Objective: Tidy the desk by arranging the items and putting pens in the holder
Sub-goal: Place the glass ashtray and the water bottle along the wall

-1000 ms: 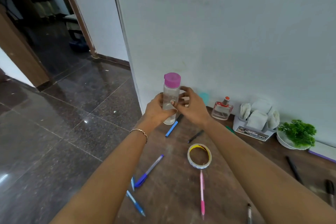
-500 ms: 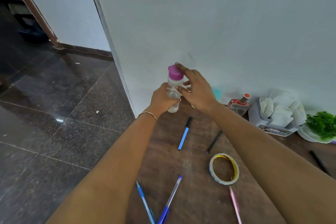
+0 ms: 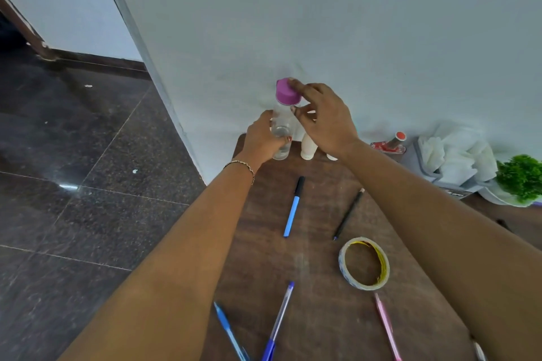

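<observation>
The left hand (image 3: 262, 138) gripped the upright clear bottle (image 3: 281, 123) low while the right hand (image 3: 325, 120) pinched its pink cap (image 3: 286, 94). The blue pen (image 3: 293, 208) lay behind both hands, between the forearms (long axis pointing toward the bottle).

The label on the grey tissue holder (image 3: 419, 164) is too blurred to read.

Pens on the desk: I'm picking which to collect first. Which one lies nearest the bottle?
The light blue pen with the black cap; its cap end points toward the bottle, and the others lie farther from it.
</observation>
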`<state>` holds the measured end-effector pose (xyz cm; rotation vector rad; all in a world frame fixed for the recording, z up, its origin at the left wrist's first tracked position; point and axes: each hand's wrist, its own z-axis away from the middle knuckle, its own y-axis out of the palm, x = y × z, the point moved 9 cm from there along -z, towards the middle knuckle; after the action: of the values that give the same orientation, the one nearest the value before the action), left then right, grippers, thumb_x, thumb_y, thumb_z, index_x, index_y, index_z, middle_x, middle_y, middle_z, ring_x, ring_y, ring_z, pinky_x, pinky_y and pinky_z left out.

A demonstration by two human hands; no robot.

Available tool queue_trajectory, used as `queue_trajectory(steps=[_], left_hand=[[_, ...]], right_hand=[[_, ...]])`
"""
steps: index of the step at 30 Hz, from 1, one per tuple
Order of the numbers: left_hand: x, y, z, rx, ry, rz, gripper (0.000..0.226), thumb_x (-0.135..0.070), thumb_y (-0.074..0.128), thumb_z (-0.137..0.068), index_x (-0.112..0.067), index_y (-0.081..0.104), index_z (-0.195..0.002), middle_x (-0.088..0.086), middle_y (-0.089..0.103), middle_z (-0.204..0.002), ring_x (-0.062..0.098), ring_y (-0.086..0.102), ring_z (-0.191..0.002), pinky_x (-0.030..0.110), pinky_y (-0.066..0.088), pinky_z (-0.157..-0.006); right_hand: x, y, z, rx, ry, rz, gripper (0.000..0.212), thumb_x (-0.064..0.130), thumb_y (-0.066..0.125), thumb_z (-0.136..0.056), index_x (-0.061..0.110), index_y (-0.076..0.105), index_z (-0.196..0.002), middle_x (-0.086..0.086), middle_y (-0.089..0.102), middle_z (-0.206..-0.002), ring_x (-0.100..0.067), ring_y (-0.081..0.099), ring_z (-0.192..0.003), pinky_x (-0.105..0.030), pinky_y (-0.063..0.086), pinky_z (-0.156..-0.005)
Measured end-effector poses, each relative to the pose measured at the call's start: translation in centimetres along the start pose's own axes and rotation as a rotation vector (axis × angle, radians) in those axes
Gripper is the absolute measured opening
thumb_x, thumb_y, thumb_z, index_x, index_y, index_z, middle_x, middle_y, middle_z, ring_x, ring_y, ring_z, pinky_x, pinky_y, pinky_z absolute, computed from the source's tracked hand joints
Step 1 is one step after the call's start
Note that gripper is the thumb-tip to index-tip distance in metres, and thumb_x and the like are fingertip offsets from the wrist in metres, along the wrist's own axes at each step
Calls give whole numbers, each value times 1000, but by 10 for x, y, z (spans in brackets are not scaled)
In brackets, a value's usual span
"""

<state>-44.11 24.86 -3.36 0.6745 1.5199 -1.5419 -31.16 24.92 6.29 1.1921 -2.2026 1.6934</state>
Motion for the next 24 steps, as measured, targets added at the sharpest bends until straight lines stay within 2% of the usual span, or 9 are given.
queue_trajectory(steps=[2,7,11,14,18,21,24], left_hand=[[-3,2,-1,-11,15,5,62,-20,75,-80,-15,43,-134,8,56,-131,25,53,-120,32,45,-98],[-1,5,9,-46,-2,62,62,-16,72,-82,-13,41,-136,9,54,-134,25,53,-122,32,43,-99],[10,4,21,-70,-91,96,77,-18,77,-77,-12,33,-140,11,51,-136,26,54,-121,35,47,-100],[19,7,41,-91,-152,79,80,-22,80,-73,-10,34,-137,12,53,-130,25,56,-116,29,47,-91],[32,20,79,-85,-189,-22,55,-24,79,-75,-9,49,-119,9,57,-116,20,57,-103,28,48,-83],[45,40,104,-18,-239,-119,48,-29,78,-75,-14,53,-112,8,59,-114,16,55,-92,26,46,-80],[49,53,127,-24,-236,-162,44,-27,79,-75,-13,55,-109,6,60,-111,16,57,-91,27,46,-79]], right_hand=[[-5,0,0,20,15,-3,53,23,56,-94,27,40,-145,-2,50,-130,-14,63,-94,-29,52,-89],[-7,6,9,75,24,-19,60,14,53,-95,27,30,-149,-5,42,-139,-19,60,-105,-31,51,-94],[-11,-2,29,51,51,-20,67,15,56,-91,28,26,-150,-4,41,-135,-14,59,-102,-26,51,-88],[-22,-11,56,19,106,-54,62,13,56,-89,25,34,-145,-4,45,-133,-11,57,-98,-23,49,-84],[-42,-20,101,-23,182,-98,49,10,56,-87,19,47,-135,-4,52,-123,-4,53,-90,-28,51,-84],[-60,-20,141,-2,241,-131,37,12,54,-88,16,53,-125,-3,57,-110,-10,55,-89,-35,51,-83],[-76,-18,180,37,309,-165,26,11,54,-88,14,59,-113,0,60,-101,-12,57,-88,-35,53,-81]])
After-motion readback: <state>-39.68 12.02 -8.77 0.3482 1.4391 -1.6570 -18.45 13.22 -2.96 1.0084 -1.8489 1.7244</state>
